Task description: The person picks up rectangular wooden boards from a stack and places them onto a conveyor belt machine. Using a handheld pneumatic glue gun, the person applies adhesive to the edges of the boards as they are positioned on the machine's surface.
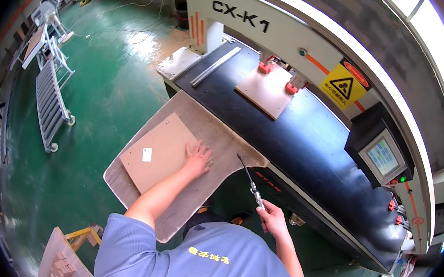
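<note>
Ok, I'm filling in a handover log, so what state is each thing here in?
Left hand: open, spread at the edge of the labelled board
Right hand: closed around the slim tool
Slim tool: held, pointing forward
Labelled board: lying flat on the curved table
Second panel: lying flat on the black bed
Red clamps: at the second panel's far edge; pressing unclear
Screen: lit
Green light: lit

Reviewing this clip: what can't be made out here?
All in the head view:
Tool: its handle end is hidden by the right hand.
Brown board: part of its right edge, under the left hand.
Pale panel: far edge, partly behind red clamps.
Screen: details too small.
Lower-left board: cut off by the bottom edge.
</note>
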Available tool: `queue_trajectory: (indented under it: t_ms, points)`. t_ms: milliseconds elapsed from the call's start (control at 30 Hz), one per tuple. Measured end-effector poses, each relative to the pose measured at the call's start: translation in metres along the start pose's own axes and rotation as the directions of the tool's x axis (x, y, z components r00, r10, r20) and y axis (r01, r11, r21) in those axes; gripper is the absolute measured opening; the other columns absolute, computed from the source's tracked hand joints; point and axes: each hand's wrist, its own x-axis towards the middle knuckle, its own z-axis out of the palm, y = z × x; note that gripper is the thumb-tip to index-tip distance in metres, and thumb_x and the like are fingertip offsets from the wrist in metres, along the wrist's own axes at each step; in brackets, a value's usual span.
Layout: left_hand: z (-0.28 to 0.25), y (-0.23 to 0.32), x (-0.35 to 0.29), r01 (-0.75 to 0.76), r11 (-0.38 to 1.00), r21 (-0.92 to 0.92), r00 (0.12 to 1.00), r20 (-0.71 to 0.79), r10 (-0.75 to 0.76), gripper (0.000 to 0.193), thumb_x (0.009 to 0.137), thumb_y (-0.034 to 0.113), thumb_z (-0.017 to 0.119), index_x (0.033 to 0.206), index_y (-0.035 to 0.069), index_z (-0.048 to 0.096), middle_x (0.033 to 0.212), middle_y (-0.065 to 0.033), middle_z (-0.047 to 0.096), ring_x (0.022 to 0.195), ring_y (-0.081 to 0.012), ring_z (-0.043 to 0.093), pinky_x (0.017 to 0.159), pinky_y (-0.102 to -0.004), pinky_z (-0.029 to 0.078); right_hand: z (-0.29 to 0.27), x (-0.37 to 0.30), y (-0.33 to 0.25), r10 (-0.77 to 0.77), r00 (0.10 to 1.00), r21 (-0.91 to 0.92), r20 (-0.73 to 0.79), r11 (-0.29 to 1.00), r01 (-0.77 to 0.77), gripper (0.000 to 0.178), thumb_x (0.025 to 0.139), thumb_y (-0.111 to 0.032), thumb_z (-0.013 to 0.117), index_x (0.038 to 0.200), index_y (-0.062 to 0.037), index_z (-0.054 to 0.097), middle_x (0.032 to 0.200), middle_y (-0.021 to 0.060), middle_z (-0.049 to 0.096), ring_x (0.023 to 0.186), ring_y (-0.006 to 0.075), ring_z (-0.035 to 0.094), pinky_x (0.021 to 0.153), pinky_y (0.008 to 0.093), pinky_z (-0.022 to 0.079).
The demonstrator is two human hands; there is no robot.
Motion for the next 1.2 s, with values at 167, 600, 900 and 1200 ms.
queue_trajectory:
  t_ms: [167,600,900,1200]
  points:
    - [-0.009,0.017,-0.001,0.194,0.979,0.068,0.981,-0.001,-0.195,0.057,0.076,0.036,0.077,0.128,0.018,0.061,0.142,-0.009,0.048,0.151,-0.0343,0.02,0.11,-0.0802,0.005,-0.058,0.018,0.021,-0.044,0.991,0.051,-0.129,0.997,0.051,0.031,0.098,-0.02,0.064,0.125,-0.0062,0.063,0.062,-0.0041,0.045,0.042,0.0058,0.041,0.038,0.025,0.036]
    - [-0.016,0.021,-0.022,0.411,0.909,0.07,0.908,0.053,-0.415,0.058,0.083,0.038,0.074,0.131,0.012,0.057,0.151,-0.0115,0.04,0.153,-0.0342,0.013,0.111,-0.078,0.004,-0.19,-0.005,0.129,0.134,0.861,0.542,-0.491,0.821,0.182,0.024,0.097,-0.025,0.064,0.116,-0.0108,0.063,0.061,-0.0031,0.047,0.041,0.008,0.046,0.035,0.024,0.036]
    - [-0.021,0.03,0.236,0.021,0.999,-0.043,0.973,-0.229,-0.03,0.081,0.085,0.043,0.072,0.15,0.009,0.038,0.161,-0.0241,0.024,0.15,-0.0429,0.02,0.118,-0.0602,0.022,-0.185,-0.028,0.082,0.146,0.97,0.397,-0.195,0.916,-0.058,0.038,0.096,-0.016,0.065,0.131,-0.0031,0.061,0.064,-0.0006,0.053,0.043,0.0077,0.045,0.039,0.0243,0.035]
    - [-0.041,0.043,0.378,-0.14,0.982,0.127,0.987,-0.065,0.149,0.087,0.08,0.056,0.073,0.149,0.013,0.042,0.158,-0.0246,0.03,0.145,-0.0453,0.029,0.116,-0.0586,0.026,-0.124,-0.009,0.008,0.235,0.954,0.326,-0.186,0.931,-0.166,0.04,0.095,-0.012,0.066,0.133,-0.0025,0.061,0.064,-0.0024,0.05,0.044,0.0057,0.042,0.039,0.0235,0.033]
